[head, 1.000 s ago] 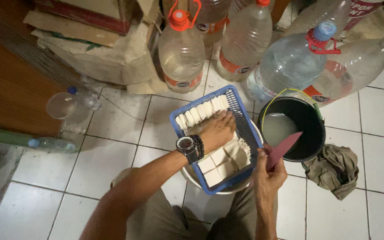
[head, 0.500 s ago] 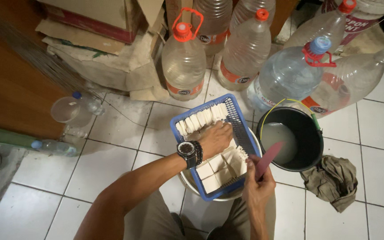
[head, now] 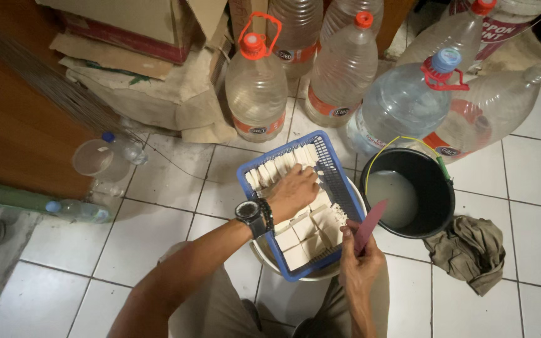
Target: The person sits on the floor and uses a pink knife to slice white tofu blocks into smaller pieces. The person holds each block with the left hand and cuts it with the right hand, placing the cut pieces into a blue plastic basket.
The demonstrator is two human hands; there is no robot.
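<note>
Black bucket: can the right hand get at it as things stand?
Probably yes. The black bucket stands open-topped just beyond the right hand, with nothing between them. But that hand is gripping a pink blade, so it isn't free to grasp.

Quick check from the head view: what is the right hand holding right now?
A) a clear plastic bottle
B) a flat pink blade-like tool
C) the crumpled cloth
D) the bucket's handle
B: the right hand grips a flat pink blade-like tool beside the blue basket of white blocks, while the left hand rests on the blocks.
</note>
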